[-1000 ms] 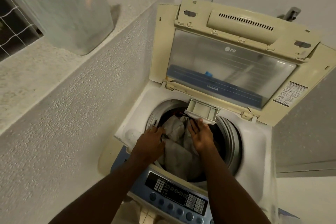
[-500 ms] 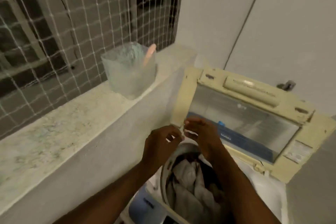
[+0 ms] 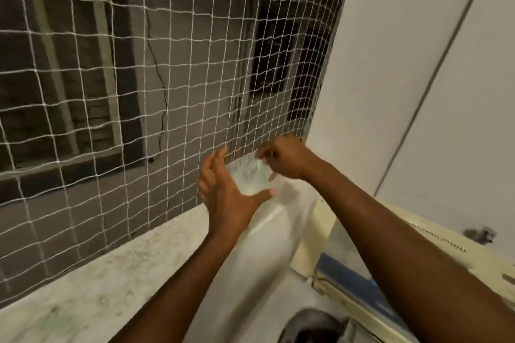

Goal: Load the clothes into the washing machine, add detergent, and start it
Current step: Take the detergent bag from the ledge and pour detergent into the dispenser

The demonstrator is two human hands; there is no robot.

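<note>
A translucent plastic container stands on the marble ledge by the wall corner. My left hand is spread open against its near left side, thumb stretched across its front; whether it grips is unclear. My right hand hovers at the container's top rim with fingers curled, seemingly pinching something there, blurred. The washing machine's raised cream lid shows at the lower right, and the rim of the drum peeks in at the bottom edge. The clothes are out of view.
White netting covers the opening behind the ledge, with a dark outside wall and window beyond. A white wall rises on the right above the machine.
Both hands rose from the drum and the clothes to the container on the ledge. My view swung up and left, so the machine has dropped almost out of sight.
</note>
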